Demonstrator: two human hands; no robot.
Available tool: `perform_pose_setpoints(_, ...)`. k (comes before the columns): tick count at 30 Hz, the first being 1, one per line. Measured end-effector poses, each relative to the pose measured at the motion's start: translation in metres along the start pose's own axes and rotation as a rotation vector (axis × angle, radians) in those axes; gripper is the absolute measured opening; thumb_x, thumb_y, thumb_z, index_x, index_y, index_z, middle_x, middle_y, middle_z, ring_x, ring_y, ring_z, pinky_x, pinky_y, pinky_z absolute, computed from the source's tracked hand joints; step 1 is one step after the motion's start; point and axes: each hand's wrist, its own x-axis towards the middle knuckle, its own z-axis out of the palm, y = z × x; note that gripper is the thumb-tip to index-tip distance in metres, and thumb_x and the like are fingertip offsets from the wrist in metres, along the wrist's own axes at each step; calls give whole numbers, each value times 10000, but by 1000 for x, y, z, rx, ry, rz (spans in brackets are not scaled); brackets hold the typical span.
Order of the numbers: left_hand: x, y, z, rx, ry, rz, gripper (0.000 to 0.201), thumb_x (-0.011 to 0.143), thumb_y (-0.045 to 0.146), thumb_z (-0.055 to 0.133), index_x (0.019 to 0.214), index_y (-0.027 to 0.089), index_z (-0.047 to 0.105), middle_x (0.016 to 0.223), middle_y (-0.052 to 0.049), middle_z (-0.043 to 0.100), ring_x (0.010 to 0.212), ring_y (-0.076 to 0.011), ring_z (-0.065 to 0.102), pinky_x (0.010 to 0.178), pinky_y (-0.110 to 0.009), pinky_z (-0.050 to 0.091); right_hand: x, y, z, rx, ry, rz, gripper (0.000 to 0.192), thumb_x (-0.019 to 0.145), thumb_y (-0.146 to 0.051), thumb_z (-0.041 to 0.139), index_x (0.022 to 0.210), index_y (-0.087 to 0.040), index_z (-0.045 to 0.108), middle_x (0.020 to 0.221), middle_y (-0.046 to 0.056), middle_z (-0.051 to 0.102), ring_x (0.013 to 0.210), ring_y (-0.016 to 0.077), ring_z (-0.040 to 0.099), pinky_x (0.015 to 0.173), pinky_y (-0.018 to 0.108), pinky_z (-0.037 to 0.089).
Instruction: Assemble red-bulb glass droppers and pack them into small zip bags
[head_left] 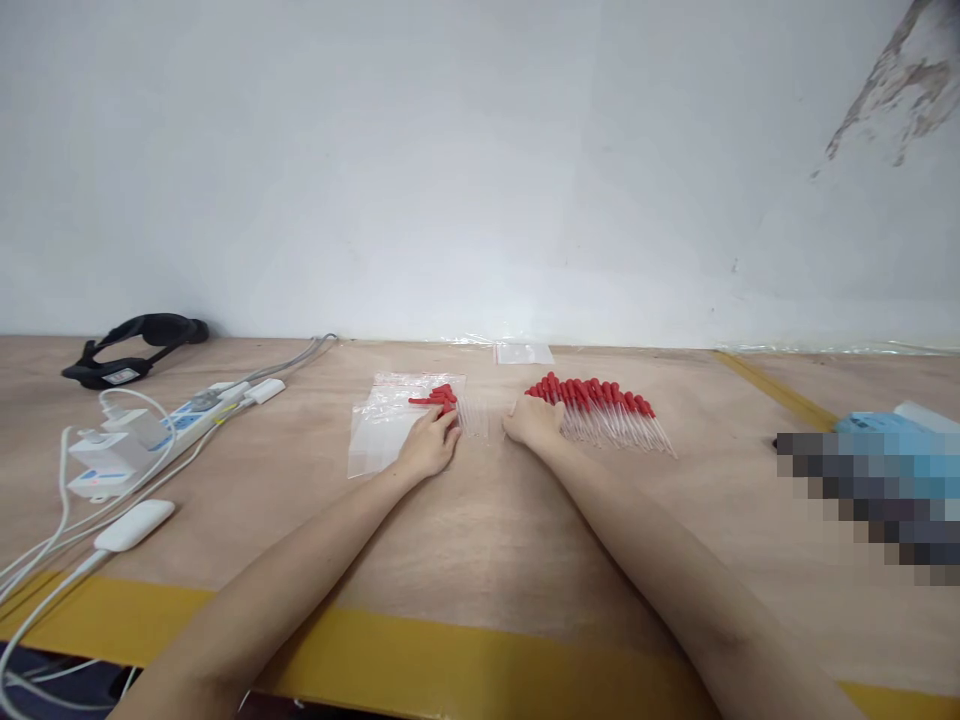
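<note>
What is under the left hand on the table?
The left hand rests on a clear plastic bag and touches a small bunch of red-capped droppers at its fingertips. The droppers' clear stems are mostly hidden by the fingers.

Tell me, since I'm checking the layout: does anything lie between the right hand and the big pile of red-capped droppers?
Nothing visible does. The right hand rests at the left edge of the pile of red-capped droppers, seemingly touching it. The left hand lies apart, on a small bunch of droppers by the clear bags.
</note>
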Motion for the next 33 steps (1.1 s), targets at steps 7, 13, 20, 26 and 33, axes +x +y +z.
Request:
perform_pose_setpoints(7, 17, -11, -9, -95, 116, -18, 304, 822, 271, 421, 1077, 193, 567, 1054, -112, 545, 1051, -268, 469, 921, -436, 361, -4, 14, -4, -52, 9, -22, 215, 742, -223, 460, 808, -119, 637, 847, 154, 648, 776, 239, 596, 778, 389, 262)
perform_pose_setpoints(13, 66, -29, -12, -107, 108, 23, 236, 781, 193, 430, 911, 227, 624, 1086, -97, 557, 1064, -266, 461, 924, -439, 337, -29, 33, -6, -113, 138, -142, 247, 801, -226, 391, 861, -80, 581, 822, 166, 638, 762, 243, 583, 740, 360, 257)
perform_pose_setpoints(20, 93, -26, -12, -206, -30, 101, 60, 648, 217, 578, 597, 207, 609, 781, -62, 640, 948, -247, 545, 832, -365, 413, -55, 70, -7, 2, 308, -344, 216, 871, -239, 327, 859, -131, 514, 788, 82, 634, 733, 192, 558, 758, 329, 239)
perform_pose_setpoints(26, 82, -14, -19, -296, 83, 58, 80, 704, 216, 545, 740, 209, 616, 826, -55, 625, 892, -216, 564, 817, -352, 422, -57, 87, 3, 178, 368, -373, 248, 870, -247, 364, 1024, -160, 538, 933, 70, 639, 868, 177, 552, 784, 315, 252)
perform_pose_setpoints(33, 17, 28, -6, -728, 51, 50, 343, 750, 221, 546, 1078, 188, 455, 762, 5, 572, 668, -109, 575, 653, -252, 456, -65, 83, 5, 161, 347, -414, 245, 872, -240, 351, 924, -193, 586, 921, 51, 630, 818, 168, 554, 747, 311, 268)
